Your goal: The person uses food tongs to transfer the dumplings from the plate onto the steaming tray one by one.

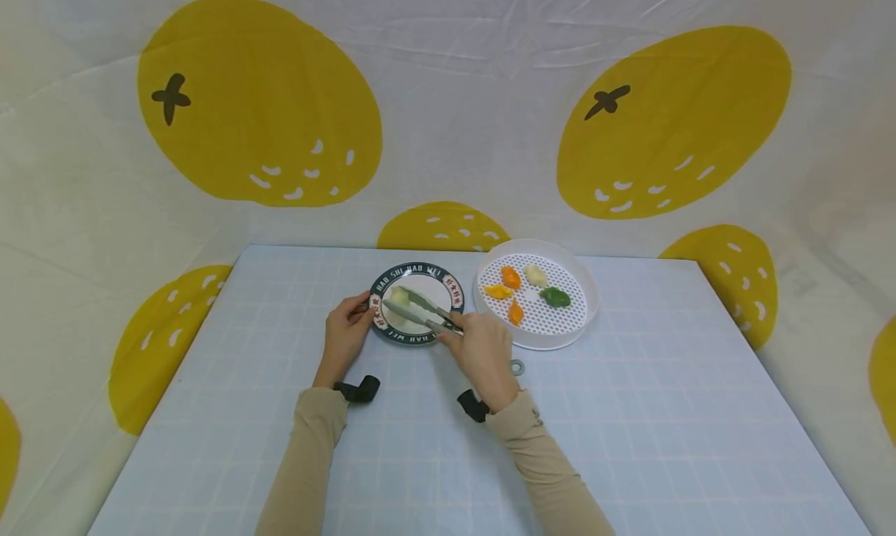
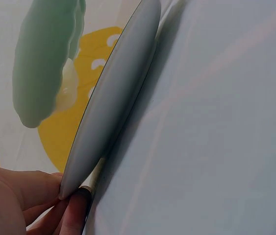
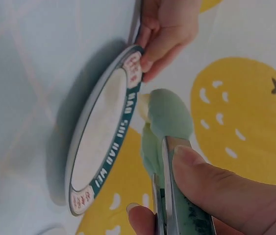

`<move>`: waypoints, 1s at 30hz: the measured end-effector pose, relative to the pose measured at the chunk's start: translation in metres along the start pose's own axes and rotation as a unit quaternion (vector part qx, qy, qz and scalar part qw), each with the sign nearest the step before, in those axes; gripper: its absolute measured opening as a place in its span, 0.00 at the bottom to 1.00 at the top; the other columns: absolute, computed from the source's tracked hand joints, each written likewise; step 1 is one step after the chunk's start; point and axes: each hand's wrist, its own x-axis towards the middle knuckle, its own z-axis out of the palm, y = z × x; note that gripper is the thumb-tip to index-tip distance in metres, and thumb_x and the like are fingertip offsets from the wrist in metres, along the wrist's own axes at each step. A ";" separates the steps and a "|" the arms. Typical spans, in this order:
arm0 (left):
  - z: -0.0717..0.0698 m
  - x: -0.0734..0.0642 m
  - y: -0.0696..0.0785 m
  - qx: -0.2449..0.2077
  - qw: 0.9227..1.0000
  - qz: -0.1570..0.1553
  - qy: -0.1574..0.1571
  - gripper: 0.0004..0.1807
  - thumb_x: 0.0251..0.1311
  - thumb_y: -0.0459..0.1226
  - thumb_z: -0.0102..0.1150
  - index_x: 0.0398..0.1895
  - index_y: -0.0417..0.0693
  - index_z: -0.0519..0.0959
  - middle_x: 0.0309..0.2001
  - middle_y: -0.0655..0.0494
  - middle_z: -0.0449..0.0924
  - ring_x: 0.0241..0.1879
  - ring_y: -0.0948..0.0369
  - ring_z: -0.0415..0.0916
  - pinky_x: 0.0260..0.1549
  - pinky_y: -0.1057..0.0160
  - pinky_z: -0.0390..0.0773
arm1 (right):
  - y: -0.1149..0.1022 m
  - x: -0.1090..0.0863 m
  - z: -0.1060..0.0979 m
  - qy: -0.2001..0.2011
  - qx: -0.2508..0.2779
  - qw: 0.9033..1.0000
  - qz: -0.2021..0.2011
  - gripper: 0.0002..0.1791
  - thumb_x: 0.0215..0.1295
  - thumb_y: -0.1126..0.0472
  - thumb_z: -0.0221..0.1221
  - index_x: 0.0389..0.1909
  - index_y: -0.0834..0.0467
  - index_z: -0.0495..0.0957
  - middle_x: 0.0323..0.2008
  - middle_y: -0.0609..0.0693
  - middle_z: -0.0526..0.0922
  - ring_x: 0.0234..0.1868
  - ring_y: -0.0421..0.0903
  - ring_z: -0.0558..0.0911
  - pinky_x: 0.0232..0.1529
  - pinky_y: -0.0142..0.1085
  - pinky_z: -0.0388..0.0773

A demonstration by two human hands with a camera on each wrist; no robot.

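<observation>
My left hand (image 1: 346, 332) pinches the left rim of a round white plate (image 1: 418, 268) with a dark green lettered border. The left wrist view shows the plate edge-on, with fingers below the rim and the thumb above. My right hand (image 1: 483, 355) grips metal tongs (image 3: 174, 186) with pale green scalloped tips. Between those tips, over the plate, sits a small pale yellowish-white piece (image 2: 68, 88), mostly hidden by them. It looks like a dumpling.
Right of the plate stands a white steamer tray (image 1: 591, 299) with a perforated base. On it lie several dumpling-like pieces: orange (image 1: 511, 277), yellow (image 1: 498, 292), cream (image 1: 535, 275) and green (image 1: 555, 297). A small grey-green ring (image 1: 517, 367) shows beside my right wrist.
</observation>
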 end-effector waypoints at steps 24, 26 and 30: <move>0.002 0.000 -0.002 0.015 1.000 -0.006 0.007 0.21 0.68 0.34 0.59 0.64 0.42 0.76 0.54 0.47 0.77 0.52 0.57 0.75 0.51 0.68 0.77 | 0.038 -0.003 -0.057 0.060 -0.023 0.997 0.037 0.25 0.52 0.49 0.75 0.49 0.56 0.87 0.26 0.55 0.85 0.15 0.48 0.68 0.12 0.37 0.59; 0.002 0.000 -0.002 0.015 1.000 -0.006 0.006 0.21 0.68 0.33 0.59 0.64 0.42 0.75 0.54 0.47 0.78 0.52 0.57 0.75 0.51 0.68 0.77 | 0.042 -0.003 -0.062 0.062 -0.027 0.997 0.040 0.26 0.51 0.49 0.75 0.50 0.56 0.86 0.29 0.59 0.86 0.15 0.49 0.67 0.12 0.38 0.60; 0.003 0.000 -0.001 0.016 1.000 -0.011 0.007 0.22 0.68 0.34 0.59 0.64 0.42 0.75 0.55 0.47 0.78 0.53 0.57 0.74 0.52 0.65 0.77 | 0.049 -0.005 -0.070 0.064 -0.032 0.996 0.046 0.26 0.51 0.49 0.75 0.50 0.56 0.86 0.31 0.62 0.86 0.16 0.49 0.67 0.11 0.38 0.61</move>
